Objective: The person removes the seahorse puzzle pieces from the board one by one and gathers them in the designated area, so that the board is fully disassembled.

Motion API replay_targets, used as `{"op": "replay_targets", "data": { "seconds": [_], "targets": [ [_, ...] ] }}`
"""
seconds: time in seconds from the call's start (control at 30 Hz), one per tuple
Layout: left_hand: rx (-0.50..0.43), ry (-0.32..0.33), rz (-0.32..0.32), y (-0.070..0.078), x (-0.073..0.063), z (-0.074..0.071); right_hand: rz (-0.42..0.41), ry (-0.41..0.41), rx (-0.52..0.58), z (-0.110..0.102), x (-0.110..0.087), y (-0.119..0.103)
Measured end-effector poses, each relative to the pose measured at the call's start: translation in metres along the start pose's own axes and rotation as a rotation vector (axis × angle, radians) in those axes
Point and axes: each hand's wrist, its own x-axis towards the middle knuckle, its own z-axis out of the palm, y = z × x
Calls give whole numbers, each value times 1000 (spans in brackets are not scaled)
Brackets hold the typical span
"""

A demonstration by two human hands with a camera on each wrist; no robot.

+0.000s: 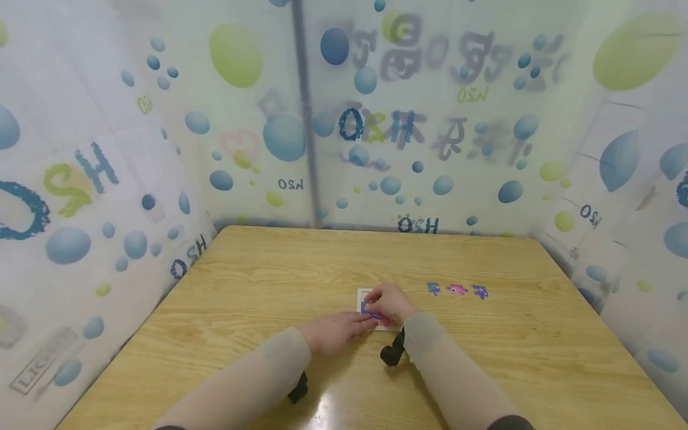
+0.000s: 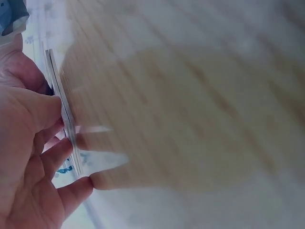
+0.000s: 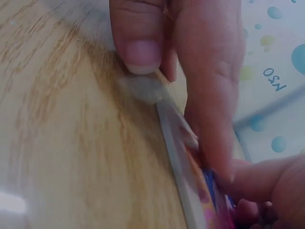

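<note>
On the table (image 1: pixel 279 269), the thin puzzle board (image 1: pixel 361 292) — probably light and stiff, best steadied by its rim — lies under your left hand (image 1: pixel 335 331), fingers outstretched, and your right hand (image 1: pixel 392 303), forefinger straight, thumb apart.

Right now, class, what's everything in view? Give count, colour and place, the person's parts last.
table: 1, light brown, centre
puzzle board: 1, white-rimmed, on the table
board pieces: count hidden, blue and pink, on the board
loose pieces: 3, one pink, two mainly blue, right of the board
wall sheets: count unclear, white with blue and green spots, behind and beside the table
sleeves: 2, beige, lower middle
wrist gadgets: 2, black, near the sleeve ends
left hand: 1, bare, at the board's lower left
right hand: 1, bare, over the board
</note>
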Motion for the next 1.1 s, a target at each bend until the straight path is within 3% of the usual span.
{"op": "replay_targets", "data": {
  "seconds": [0.27, 0.77, 1.1],
  "targets": [
    [172, -7, 42, 3, 1, 0, 8, 7, 1, 3, -1, -2],
    [90, -42, -15, 4, 5, -1, 42, -29, -29, 2, -3, -8],
    [74, -30, -22, 2, 6, 0, 47, -33, -30, 3, -3, -10]
  ]
}}
